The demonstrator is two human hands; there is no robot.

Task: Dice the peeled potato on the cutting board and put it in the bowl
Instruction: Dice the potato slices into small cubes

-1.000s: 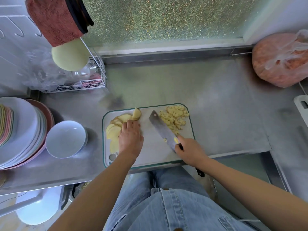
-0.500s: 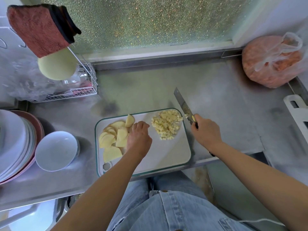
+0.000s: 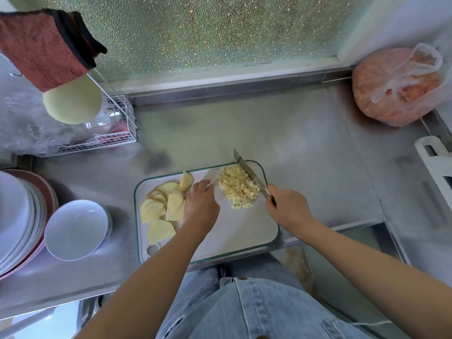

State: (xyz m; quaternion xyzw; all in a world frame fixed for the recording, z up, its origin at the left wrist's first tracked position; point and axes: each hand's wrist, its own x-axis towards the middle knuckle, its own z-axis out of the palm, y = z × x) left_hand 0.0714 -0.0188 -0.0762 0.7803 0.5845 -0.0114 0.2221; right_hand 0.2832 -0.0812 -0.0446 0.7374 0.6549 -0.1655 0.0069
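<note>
A white cutting board (image 3: 234, 231) with a green rim lies on the steel counter. Potato slices (image 3: 162, 206) are fanned out over its left part. A heap of diced potato (image 3: 238, 187) sits at its far right. My right hand (image 3: 288, 209) grips the handle of a knife (image 3: 249, 172), whose blade stands on edge against the right side of the dice. My left hand (image 3: 201, 204) rests knuckles-up on the board between slices and dice, fingers curled, touching the slices. An empty white bowl (image 3: 77, 228) stands left of the board.
Stacked plates (image 3: 19, 216) sit at the far left beside the bowl. A wire rack (image 3: 115, 128) with plastic and a hanging red cloth (image 3: 46, 47) is at the back left. A bag of orange food (image 3: 401, 86) fills the back right corner. A white handle (image 3: 433, 157) shows at the right edge.
The knife swung from the board's middle out past the right rim, then came back against the right side of the dice. My left hand stayed by the slices.
</note>
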